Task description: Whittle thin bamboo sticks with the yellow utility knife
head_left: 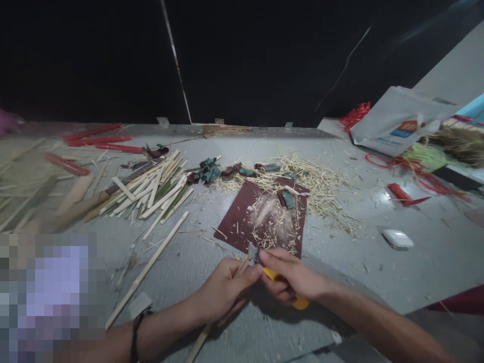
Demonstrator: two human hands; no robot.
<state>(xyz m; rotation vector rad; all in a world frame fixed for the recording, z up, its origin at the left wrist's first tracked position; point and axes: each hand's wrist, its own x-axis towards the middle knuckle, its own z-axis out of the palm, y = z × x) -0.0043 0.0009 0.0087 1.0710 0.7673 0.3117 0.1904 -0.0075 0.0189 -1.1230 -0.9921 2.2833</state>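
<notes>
My left hand (pixel 225 290) is closed around a thin bamboo strip (pixel 199 344), which slants from the lower edge up to my fingertips. My right hand (pixel 289 275) grips a yellow-handled utility knife (pixel 301 302). Its grey blade end meets the strip's tip near my left thumb; the exact contact is partly hidden by my fingers. Just beyond both hands lies a dark red-brown sheet (pixel 232 222), perhaps sandpaper, strewn with pale shavings. A folded scrap (pixel 287 199) of green and brown rests on it.
Cut bamboo strips (pixel 155 194) are piled at left, with one long strip (pixel 147 269) nearer me. Fine slivers (pixel 321 189) heap behind the sheet. Red tubes (pixel 98 138), a white plastic bag (pixel 397 118), a red piece (pixel 404 195) and a white oval object (pixel 397 239) surround the work area.
</notes>
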